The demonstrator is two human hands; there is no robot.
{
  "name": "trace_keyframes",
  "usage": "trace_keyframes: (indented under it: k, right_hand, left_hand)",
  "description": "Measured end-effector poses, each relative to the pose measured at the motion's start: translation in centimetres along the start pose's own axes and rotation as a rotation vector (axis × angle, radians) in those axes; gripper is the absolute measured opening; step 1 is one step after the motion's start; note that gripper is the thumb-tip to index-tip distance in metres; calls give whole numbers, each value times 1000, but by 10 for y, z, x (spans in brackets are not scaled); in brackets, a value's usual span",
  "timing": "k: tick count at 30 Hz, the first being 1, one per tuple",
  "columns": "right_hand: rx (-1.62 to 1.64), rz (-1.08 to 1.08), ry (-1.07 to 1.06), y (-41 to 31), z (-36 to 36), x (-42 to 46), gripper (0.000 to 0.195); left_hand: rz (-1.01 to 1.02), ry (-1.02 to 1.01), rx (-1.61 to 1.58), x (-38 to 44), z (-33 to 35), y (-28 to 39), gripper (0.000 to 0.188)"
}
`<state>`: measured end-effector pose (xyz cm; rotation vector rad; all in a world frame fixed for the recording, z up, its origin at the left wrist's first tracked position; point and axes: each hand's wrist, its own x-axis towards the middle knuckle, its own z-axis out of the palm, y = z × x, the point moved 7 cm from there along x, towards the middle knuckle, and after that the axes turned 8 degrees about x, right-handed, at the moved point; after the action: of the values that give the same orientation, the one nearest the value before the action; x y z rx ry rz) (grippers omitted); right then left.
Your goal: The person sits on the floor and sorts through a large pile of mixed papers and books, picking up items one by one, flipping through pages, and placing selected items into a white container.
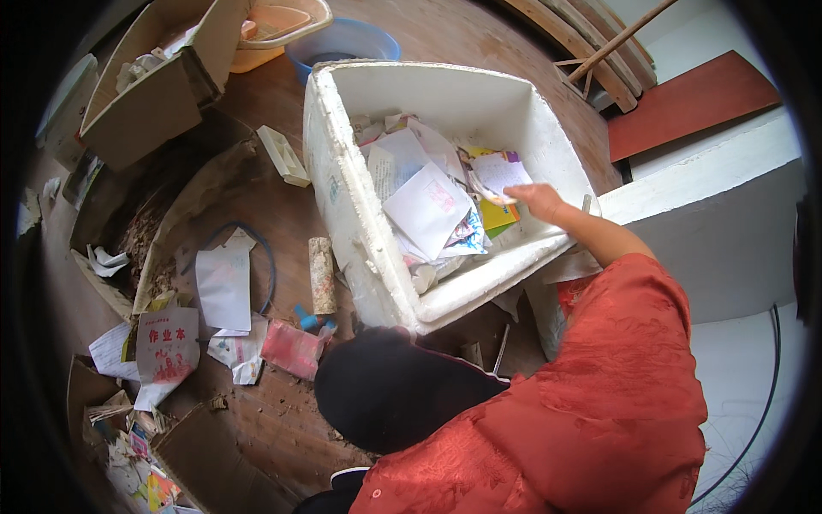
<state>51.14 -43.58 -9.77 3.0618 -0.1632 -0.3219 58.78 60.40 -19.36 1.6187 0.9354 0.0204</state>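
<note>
My right hand (538, 198) reaches into a large white foam box (359, 193), its fingers closed on the lower edge of a written sheet or thin booklet (499, 173). Beneath and beside this lies a yellow printed cover (498, 215). Loose papers fill much of the box floor, among them a white sheet with a pink print (427, 209) and a crumpled piece with blue marks (472, 234). My left hand is out of view.
Left of the box lie a mottled cylinder (321, 276), an exercise book (168, 347), a pink packet (295, 349) and a white foam piece (282, 156). Cardboard boxes (144, 115) and a blue basin (379, 45) stand farther off. My dark-clad knee (398, 392) is near the box.
</note>
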Motion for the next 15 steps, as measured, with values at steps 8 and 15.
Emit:
trace_keyframes:
  k: [8, 15]
  right_hand:
    - [-256, -216, -479, 10, 87, -19, 24]
    - [-164, -103, -522, 6, 127, 8, 49]
  left_hand:
    - [3, -2, 79, 0, 25, 8, 52]
    - [40, 31, 108, -11, 18, 19, 51]
